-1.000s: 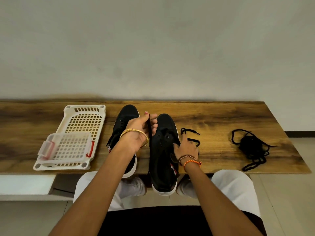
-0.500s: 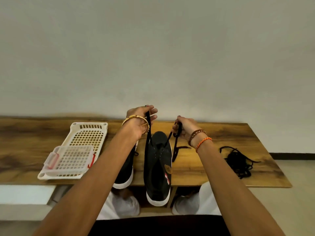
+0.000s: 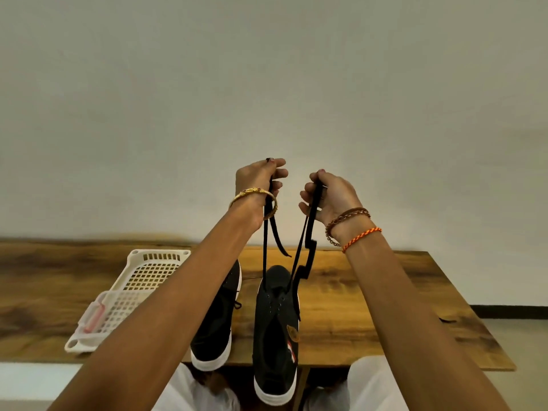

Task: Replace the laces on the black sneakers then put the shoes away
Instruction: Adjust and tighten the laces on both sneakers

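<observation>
Two black sneakers with white soles lie on the wooden table [image 3: 355, 321]. The right sneaker [image 3: 275, 330] has a black lace [image 3: 264, 247] threaded through its front eyelets. My left hand [image 3: 261, 182] pinches one end of that lace, raised high above the shoe. My right hand [image 3: 329, 194] grips the other end at the same height, and both strands run taut down to the toe. The left sneaker [image 3: 216, 324] lies beside it, partly hidden by my left forearm.
A white perforated plastic basket [image 3: 139, 280] with a smaller clear tray [image 3: 98, 315] on it sits at the table's left. A bit of another black lace [image 3: 446, 320] peeks out behind my right forearm. A plain wall rises behind the table.
Both hands have risen from the shoe to well above the table, pulling the two lace ends up and taut. The view has tilted upward.
</observation>
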